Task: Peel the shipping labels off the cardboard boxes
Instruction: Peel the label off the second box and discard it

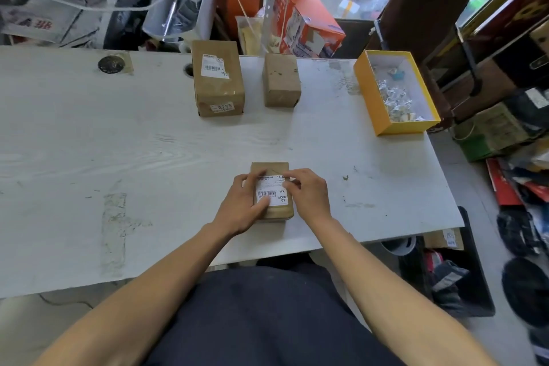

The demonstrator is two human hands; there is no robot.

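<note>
Your two grips meet on the near box (pixel 271 190), left grip (pixel 242 205) on its left side, right grip (pixel 309 192) on its right. Beyond them on the tabletop (pixel 118 142) stand a labelled box (pixel 217 78) and a smaller box (pixel 280 80) to its right. The open tray box (pixel 395 92) lies far right of your grips.

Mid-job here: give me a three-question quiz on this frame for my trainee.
1. True or false: the right hand picks at the right edge of the shipping label on the near box.
2. How many cardboard boxes stand at the far side of the table?
3. The left hand: A) steadies the near box, B) hangs off the table, C) reaches into the yellow tray.

Key: 1 true; 2 two, the tall labelled box and the small box; 3 A.
</note>
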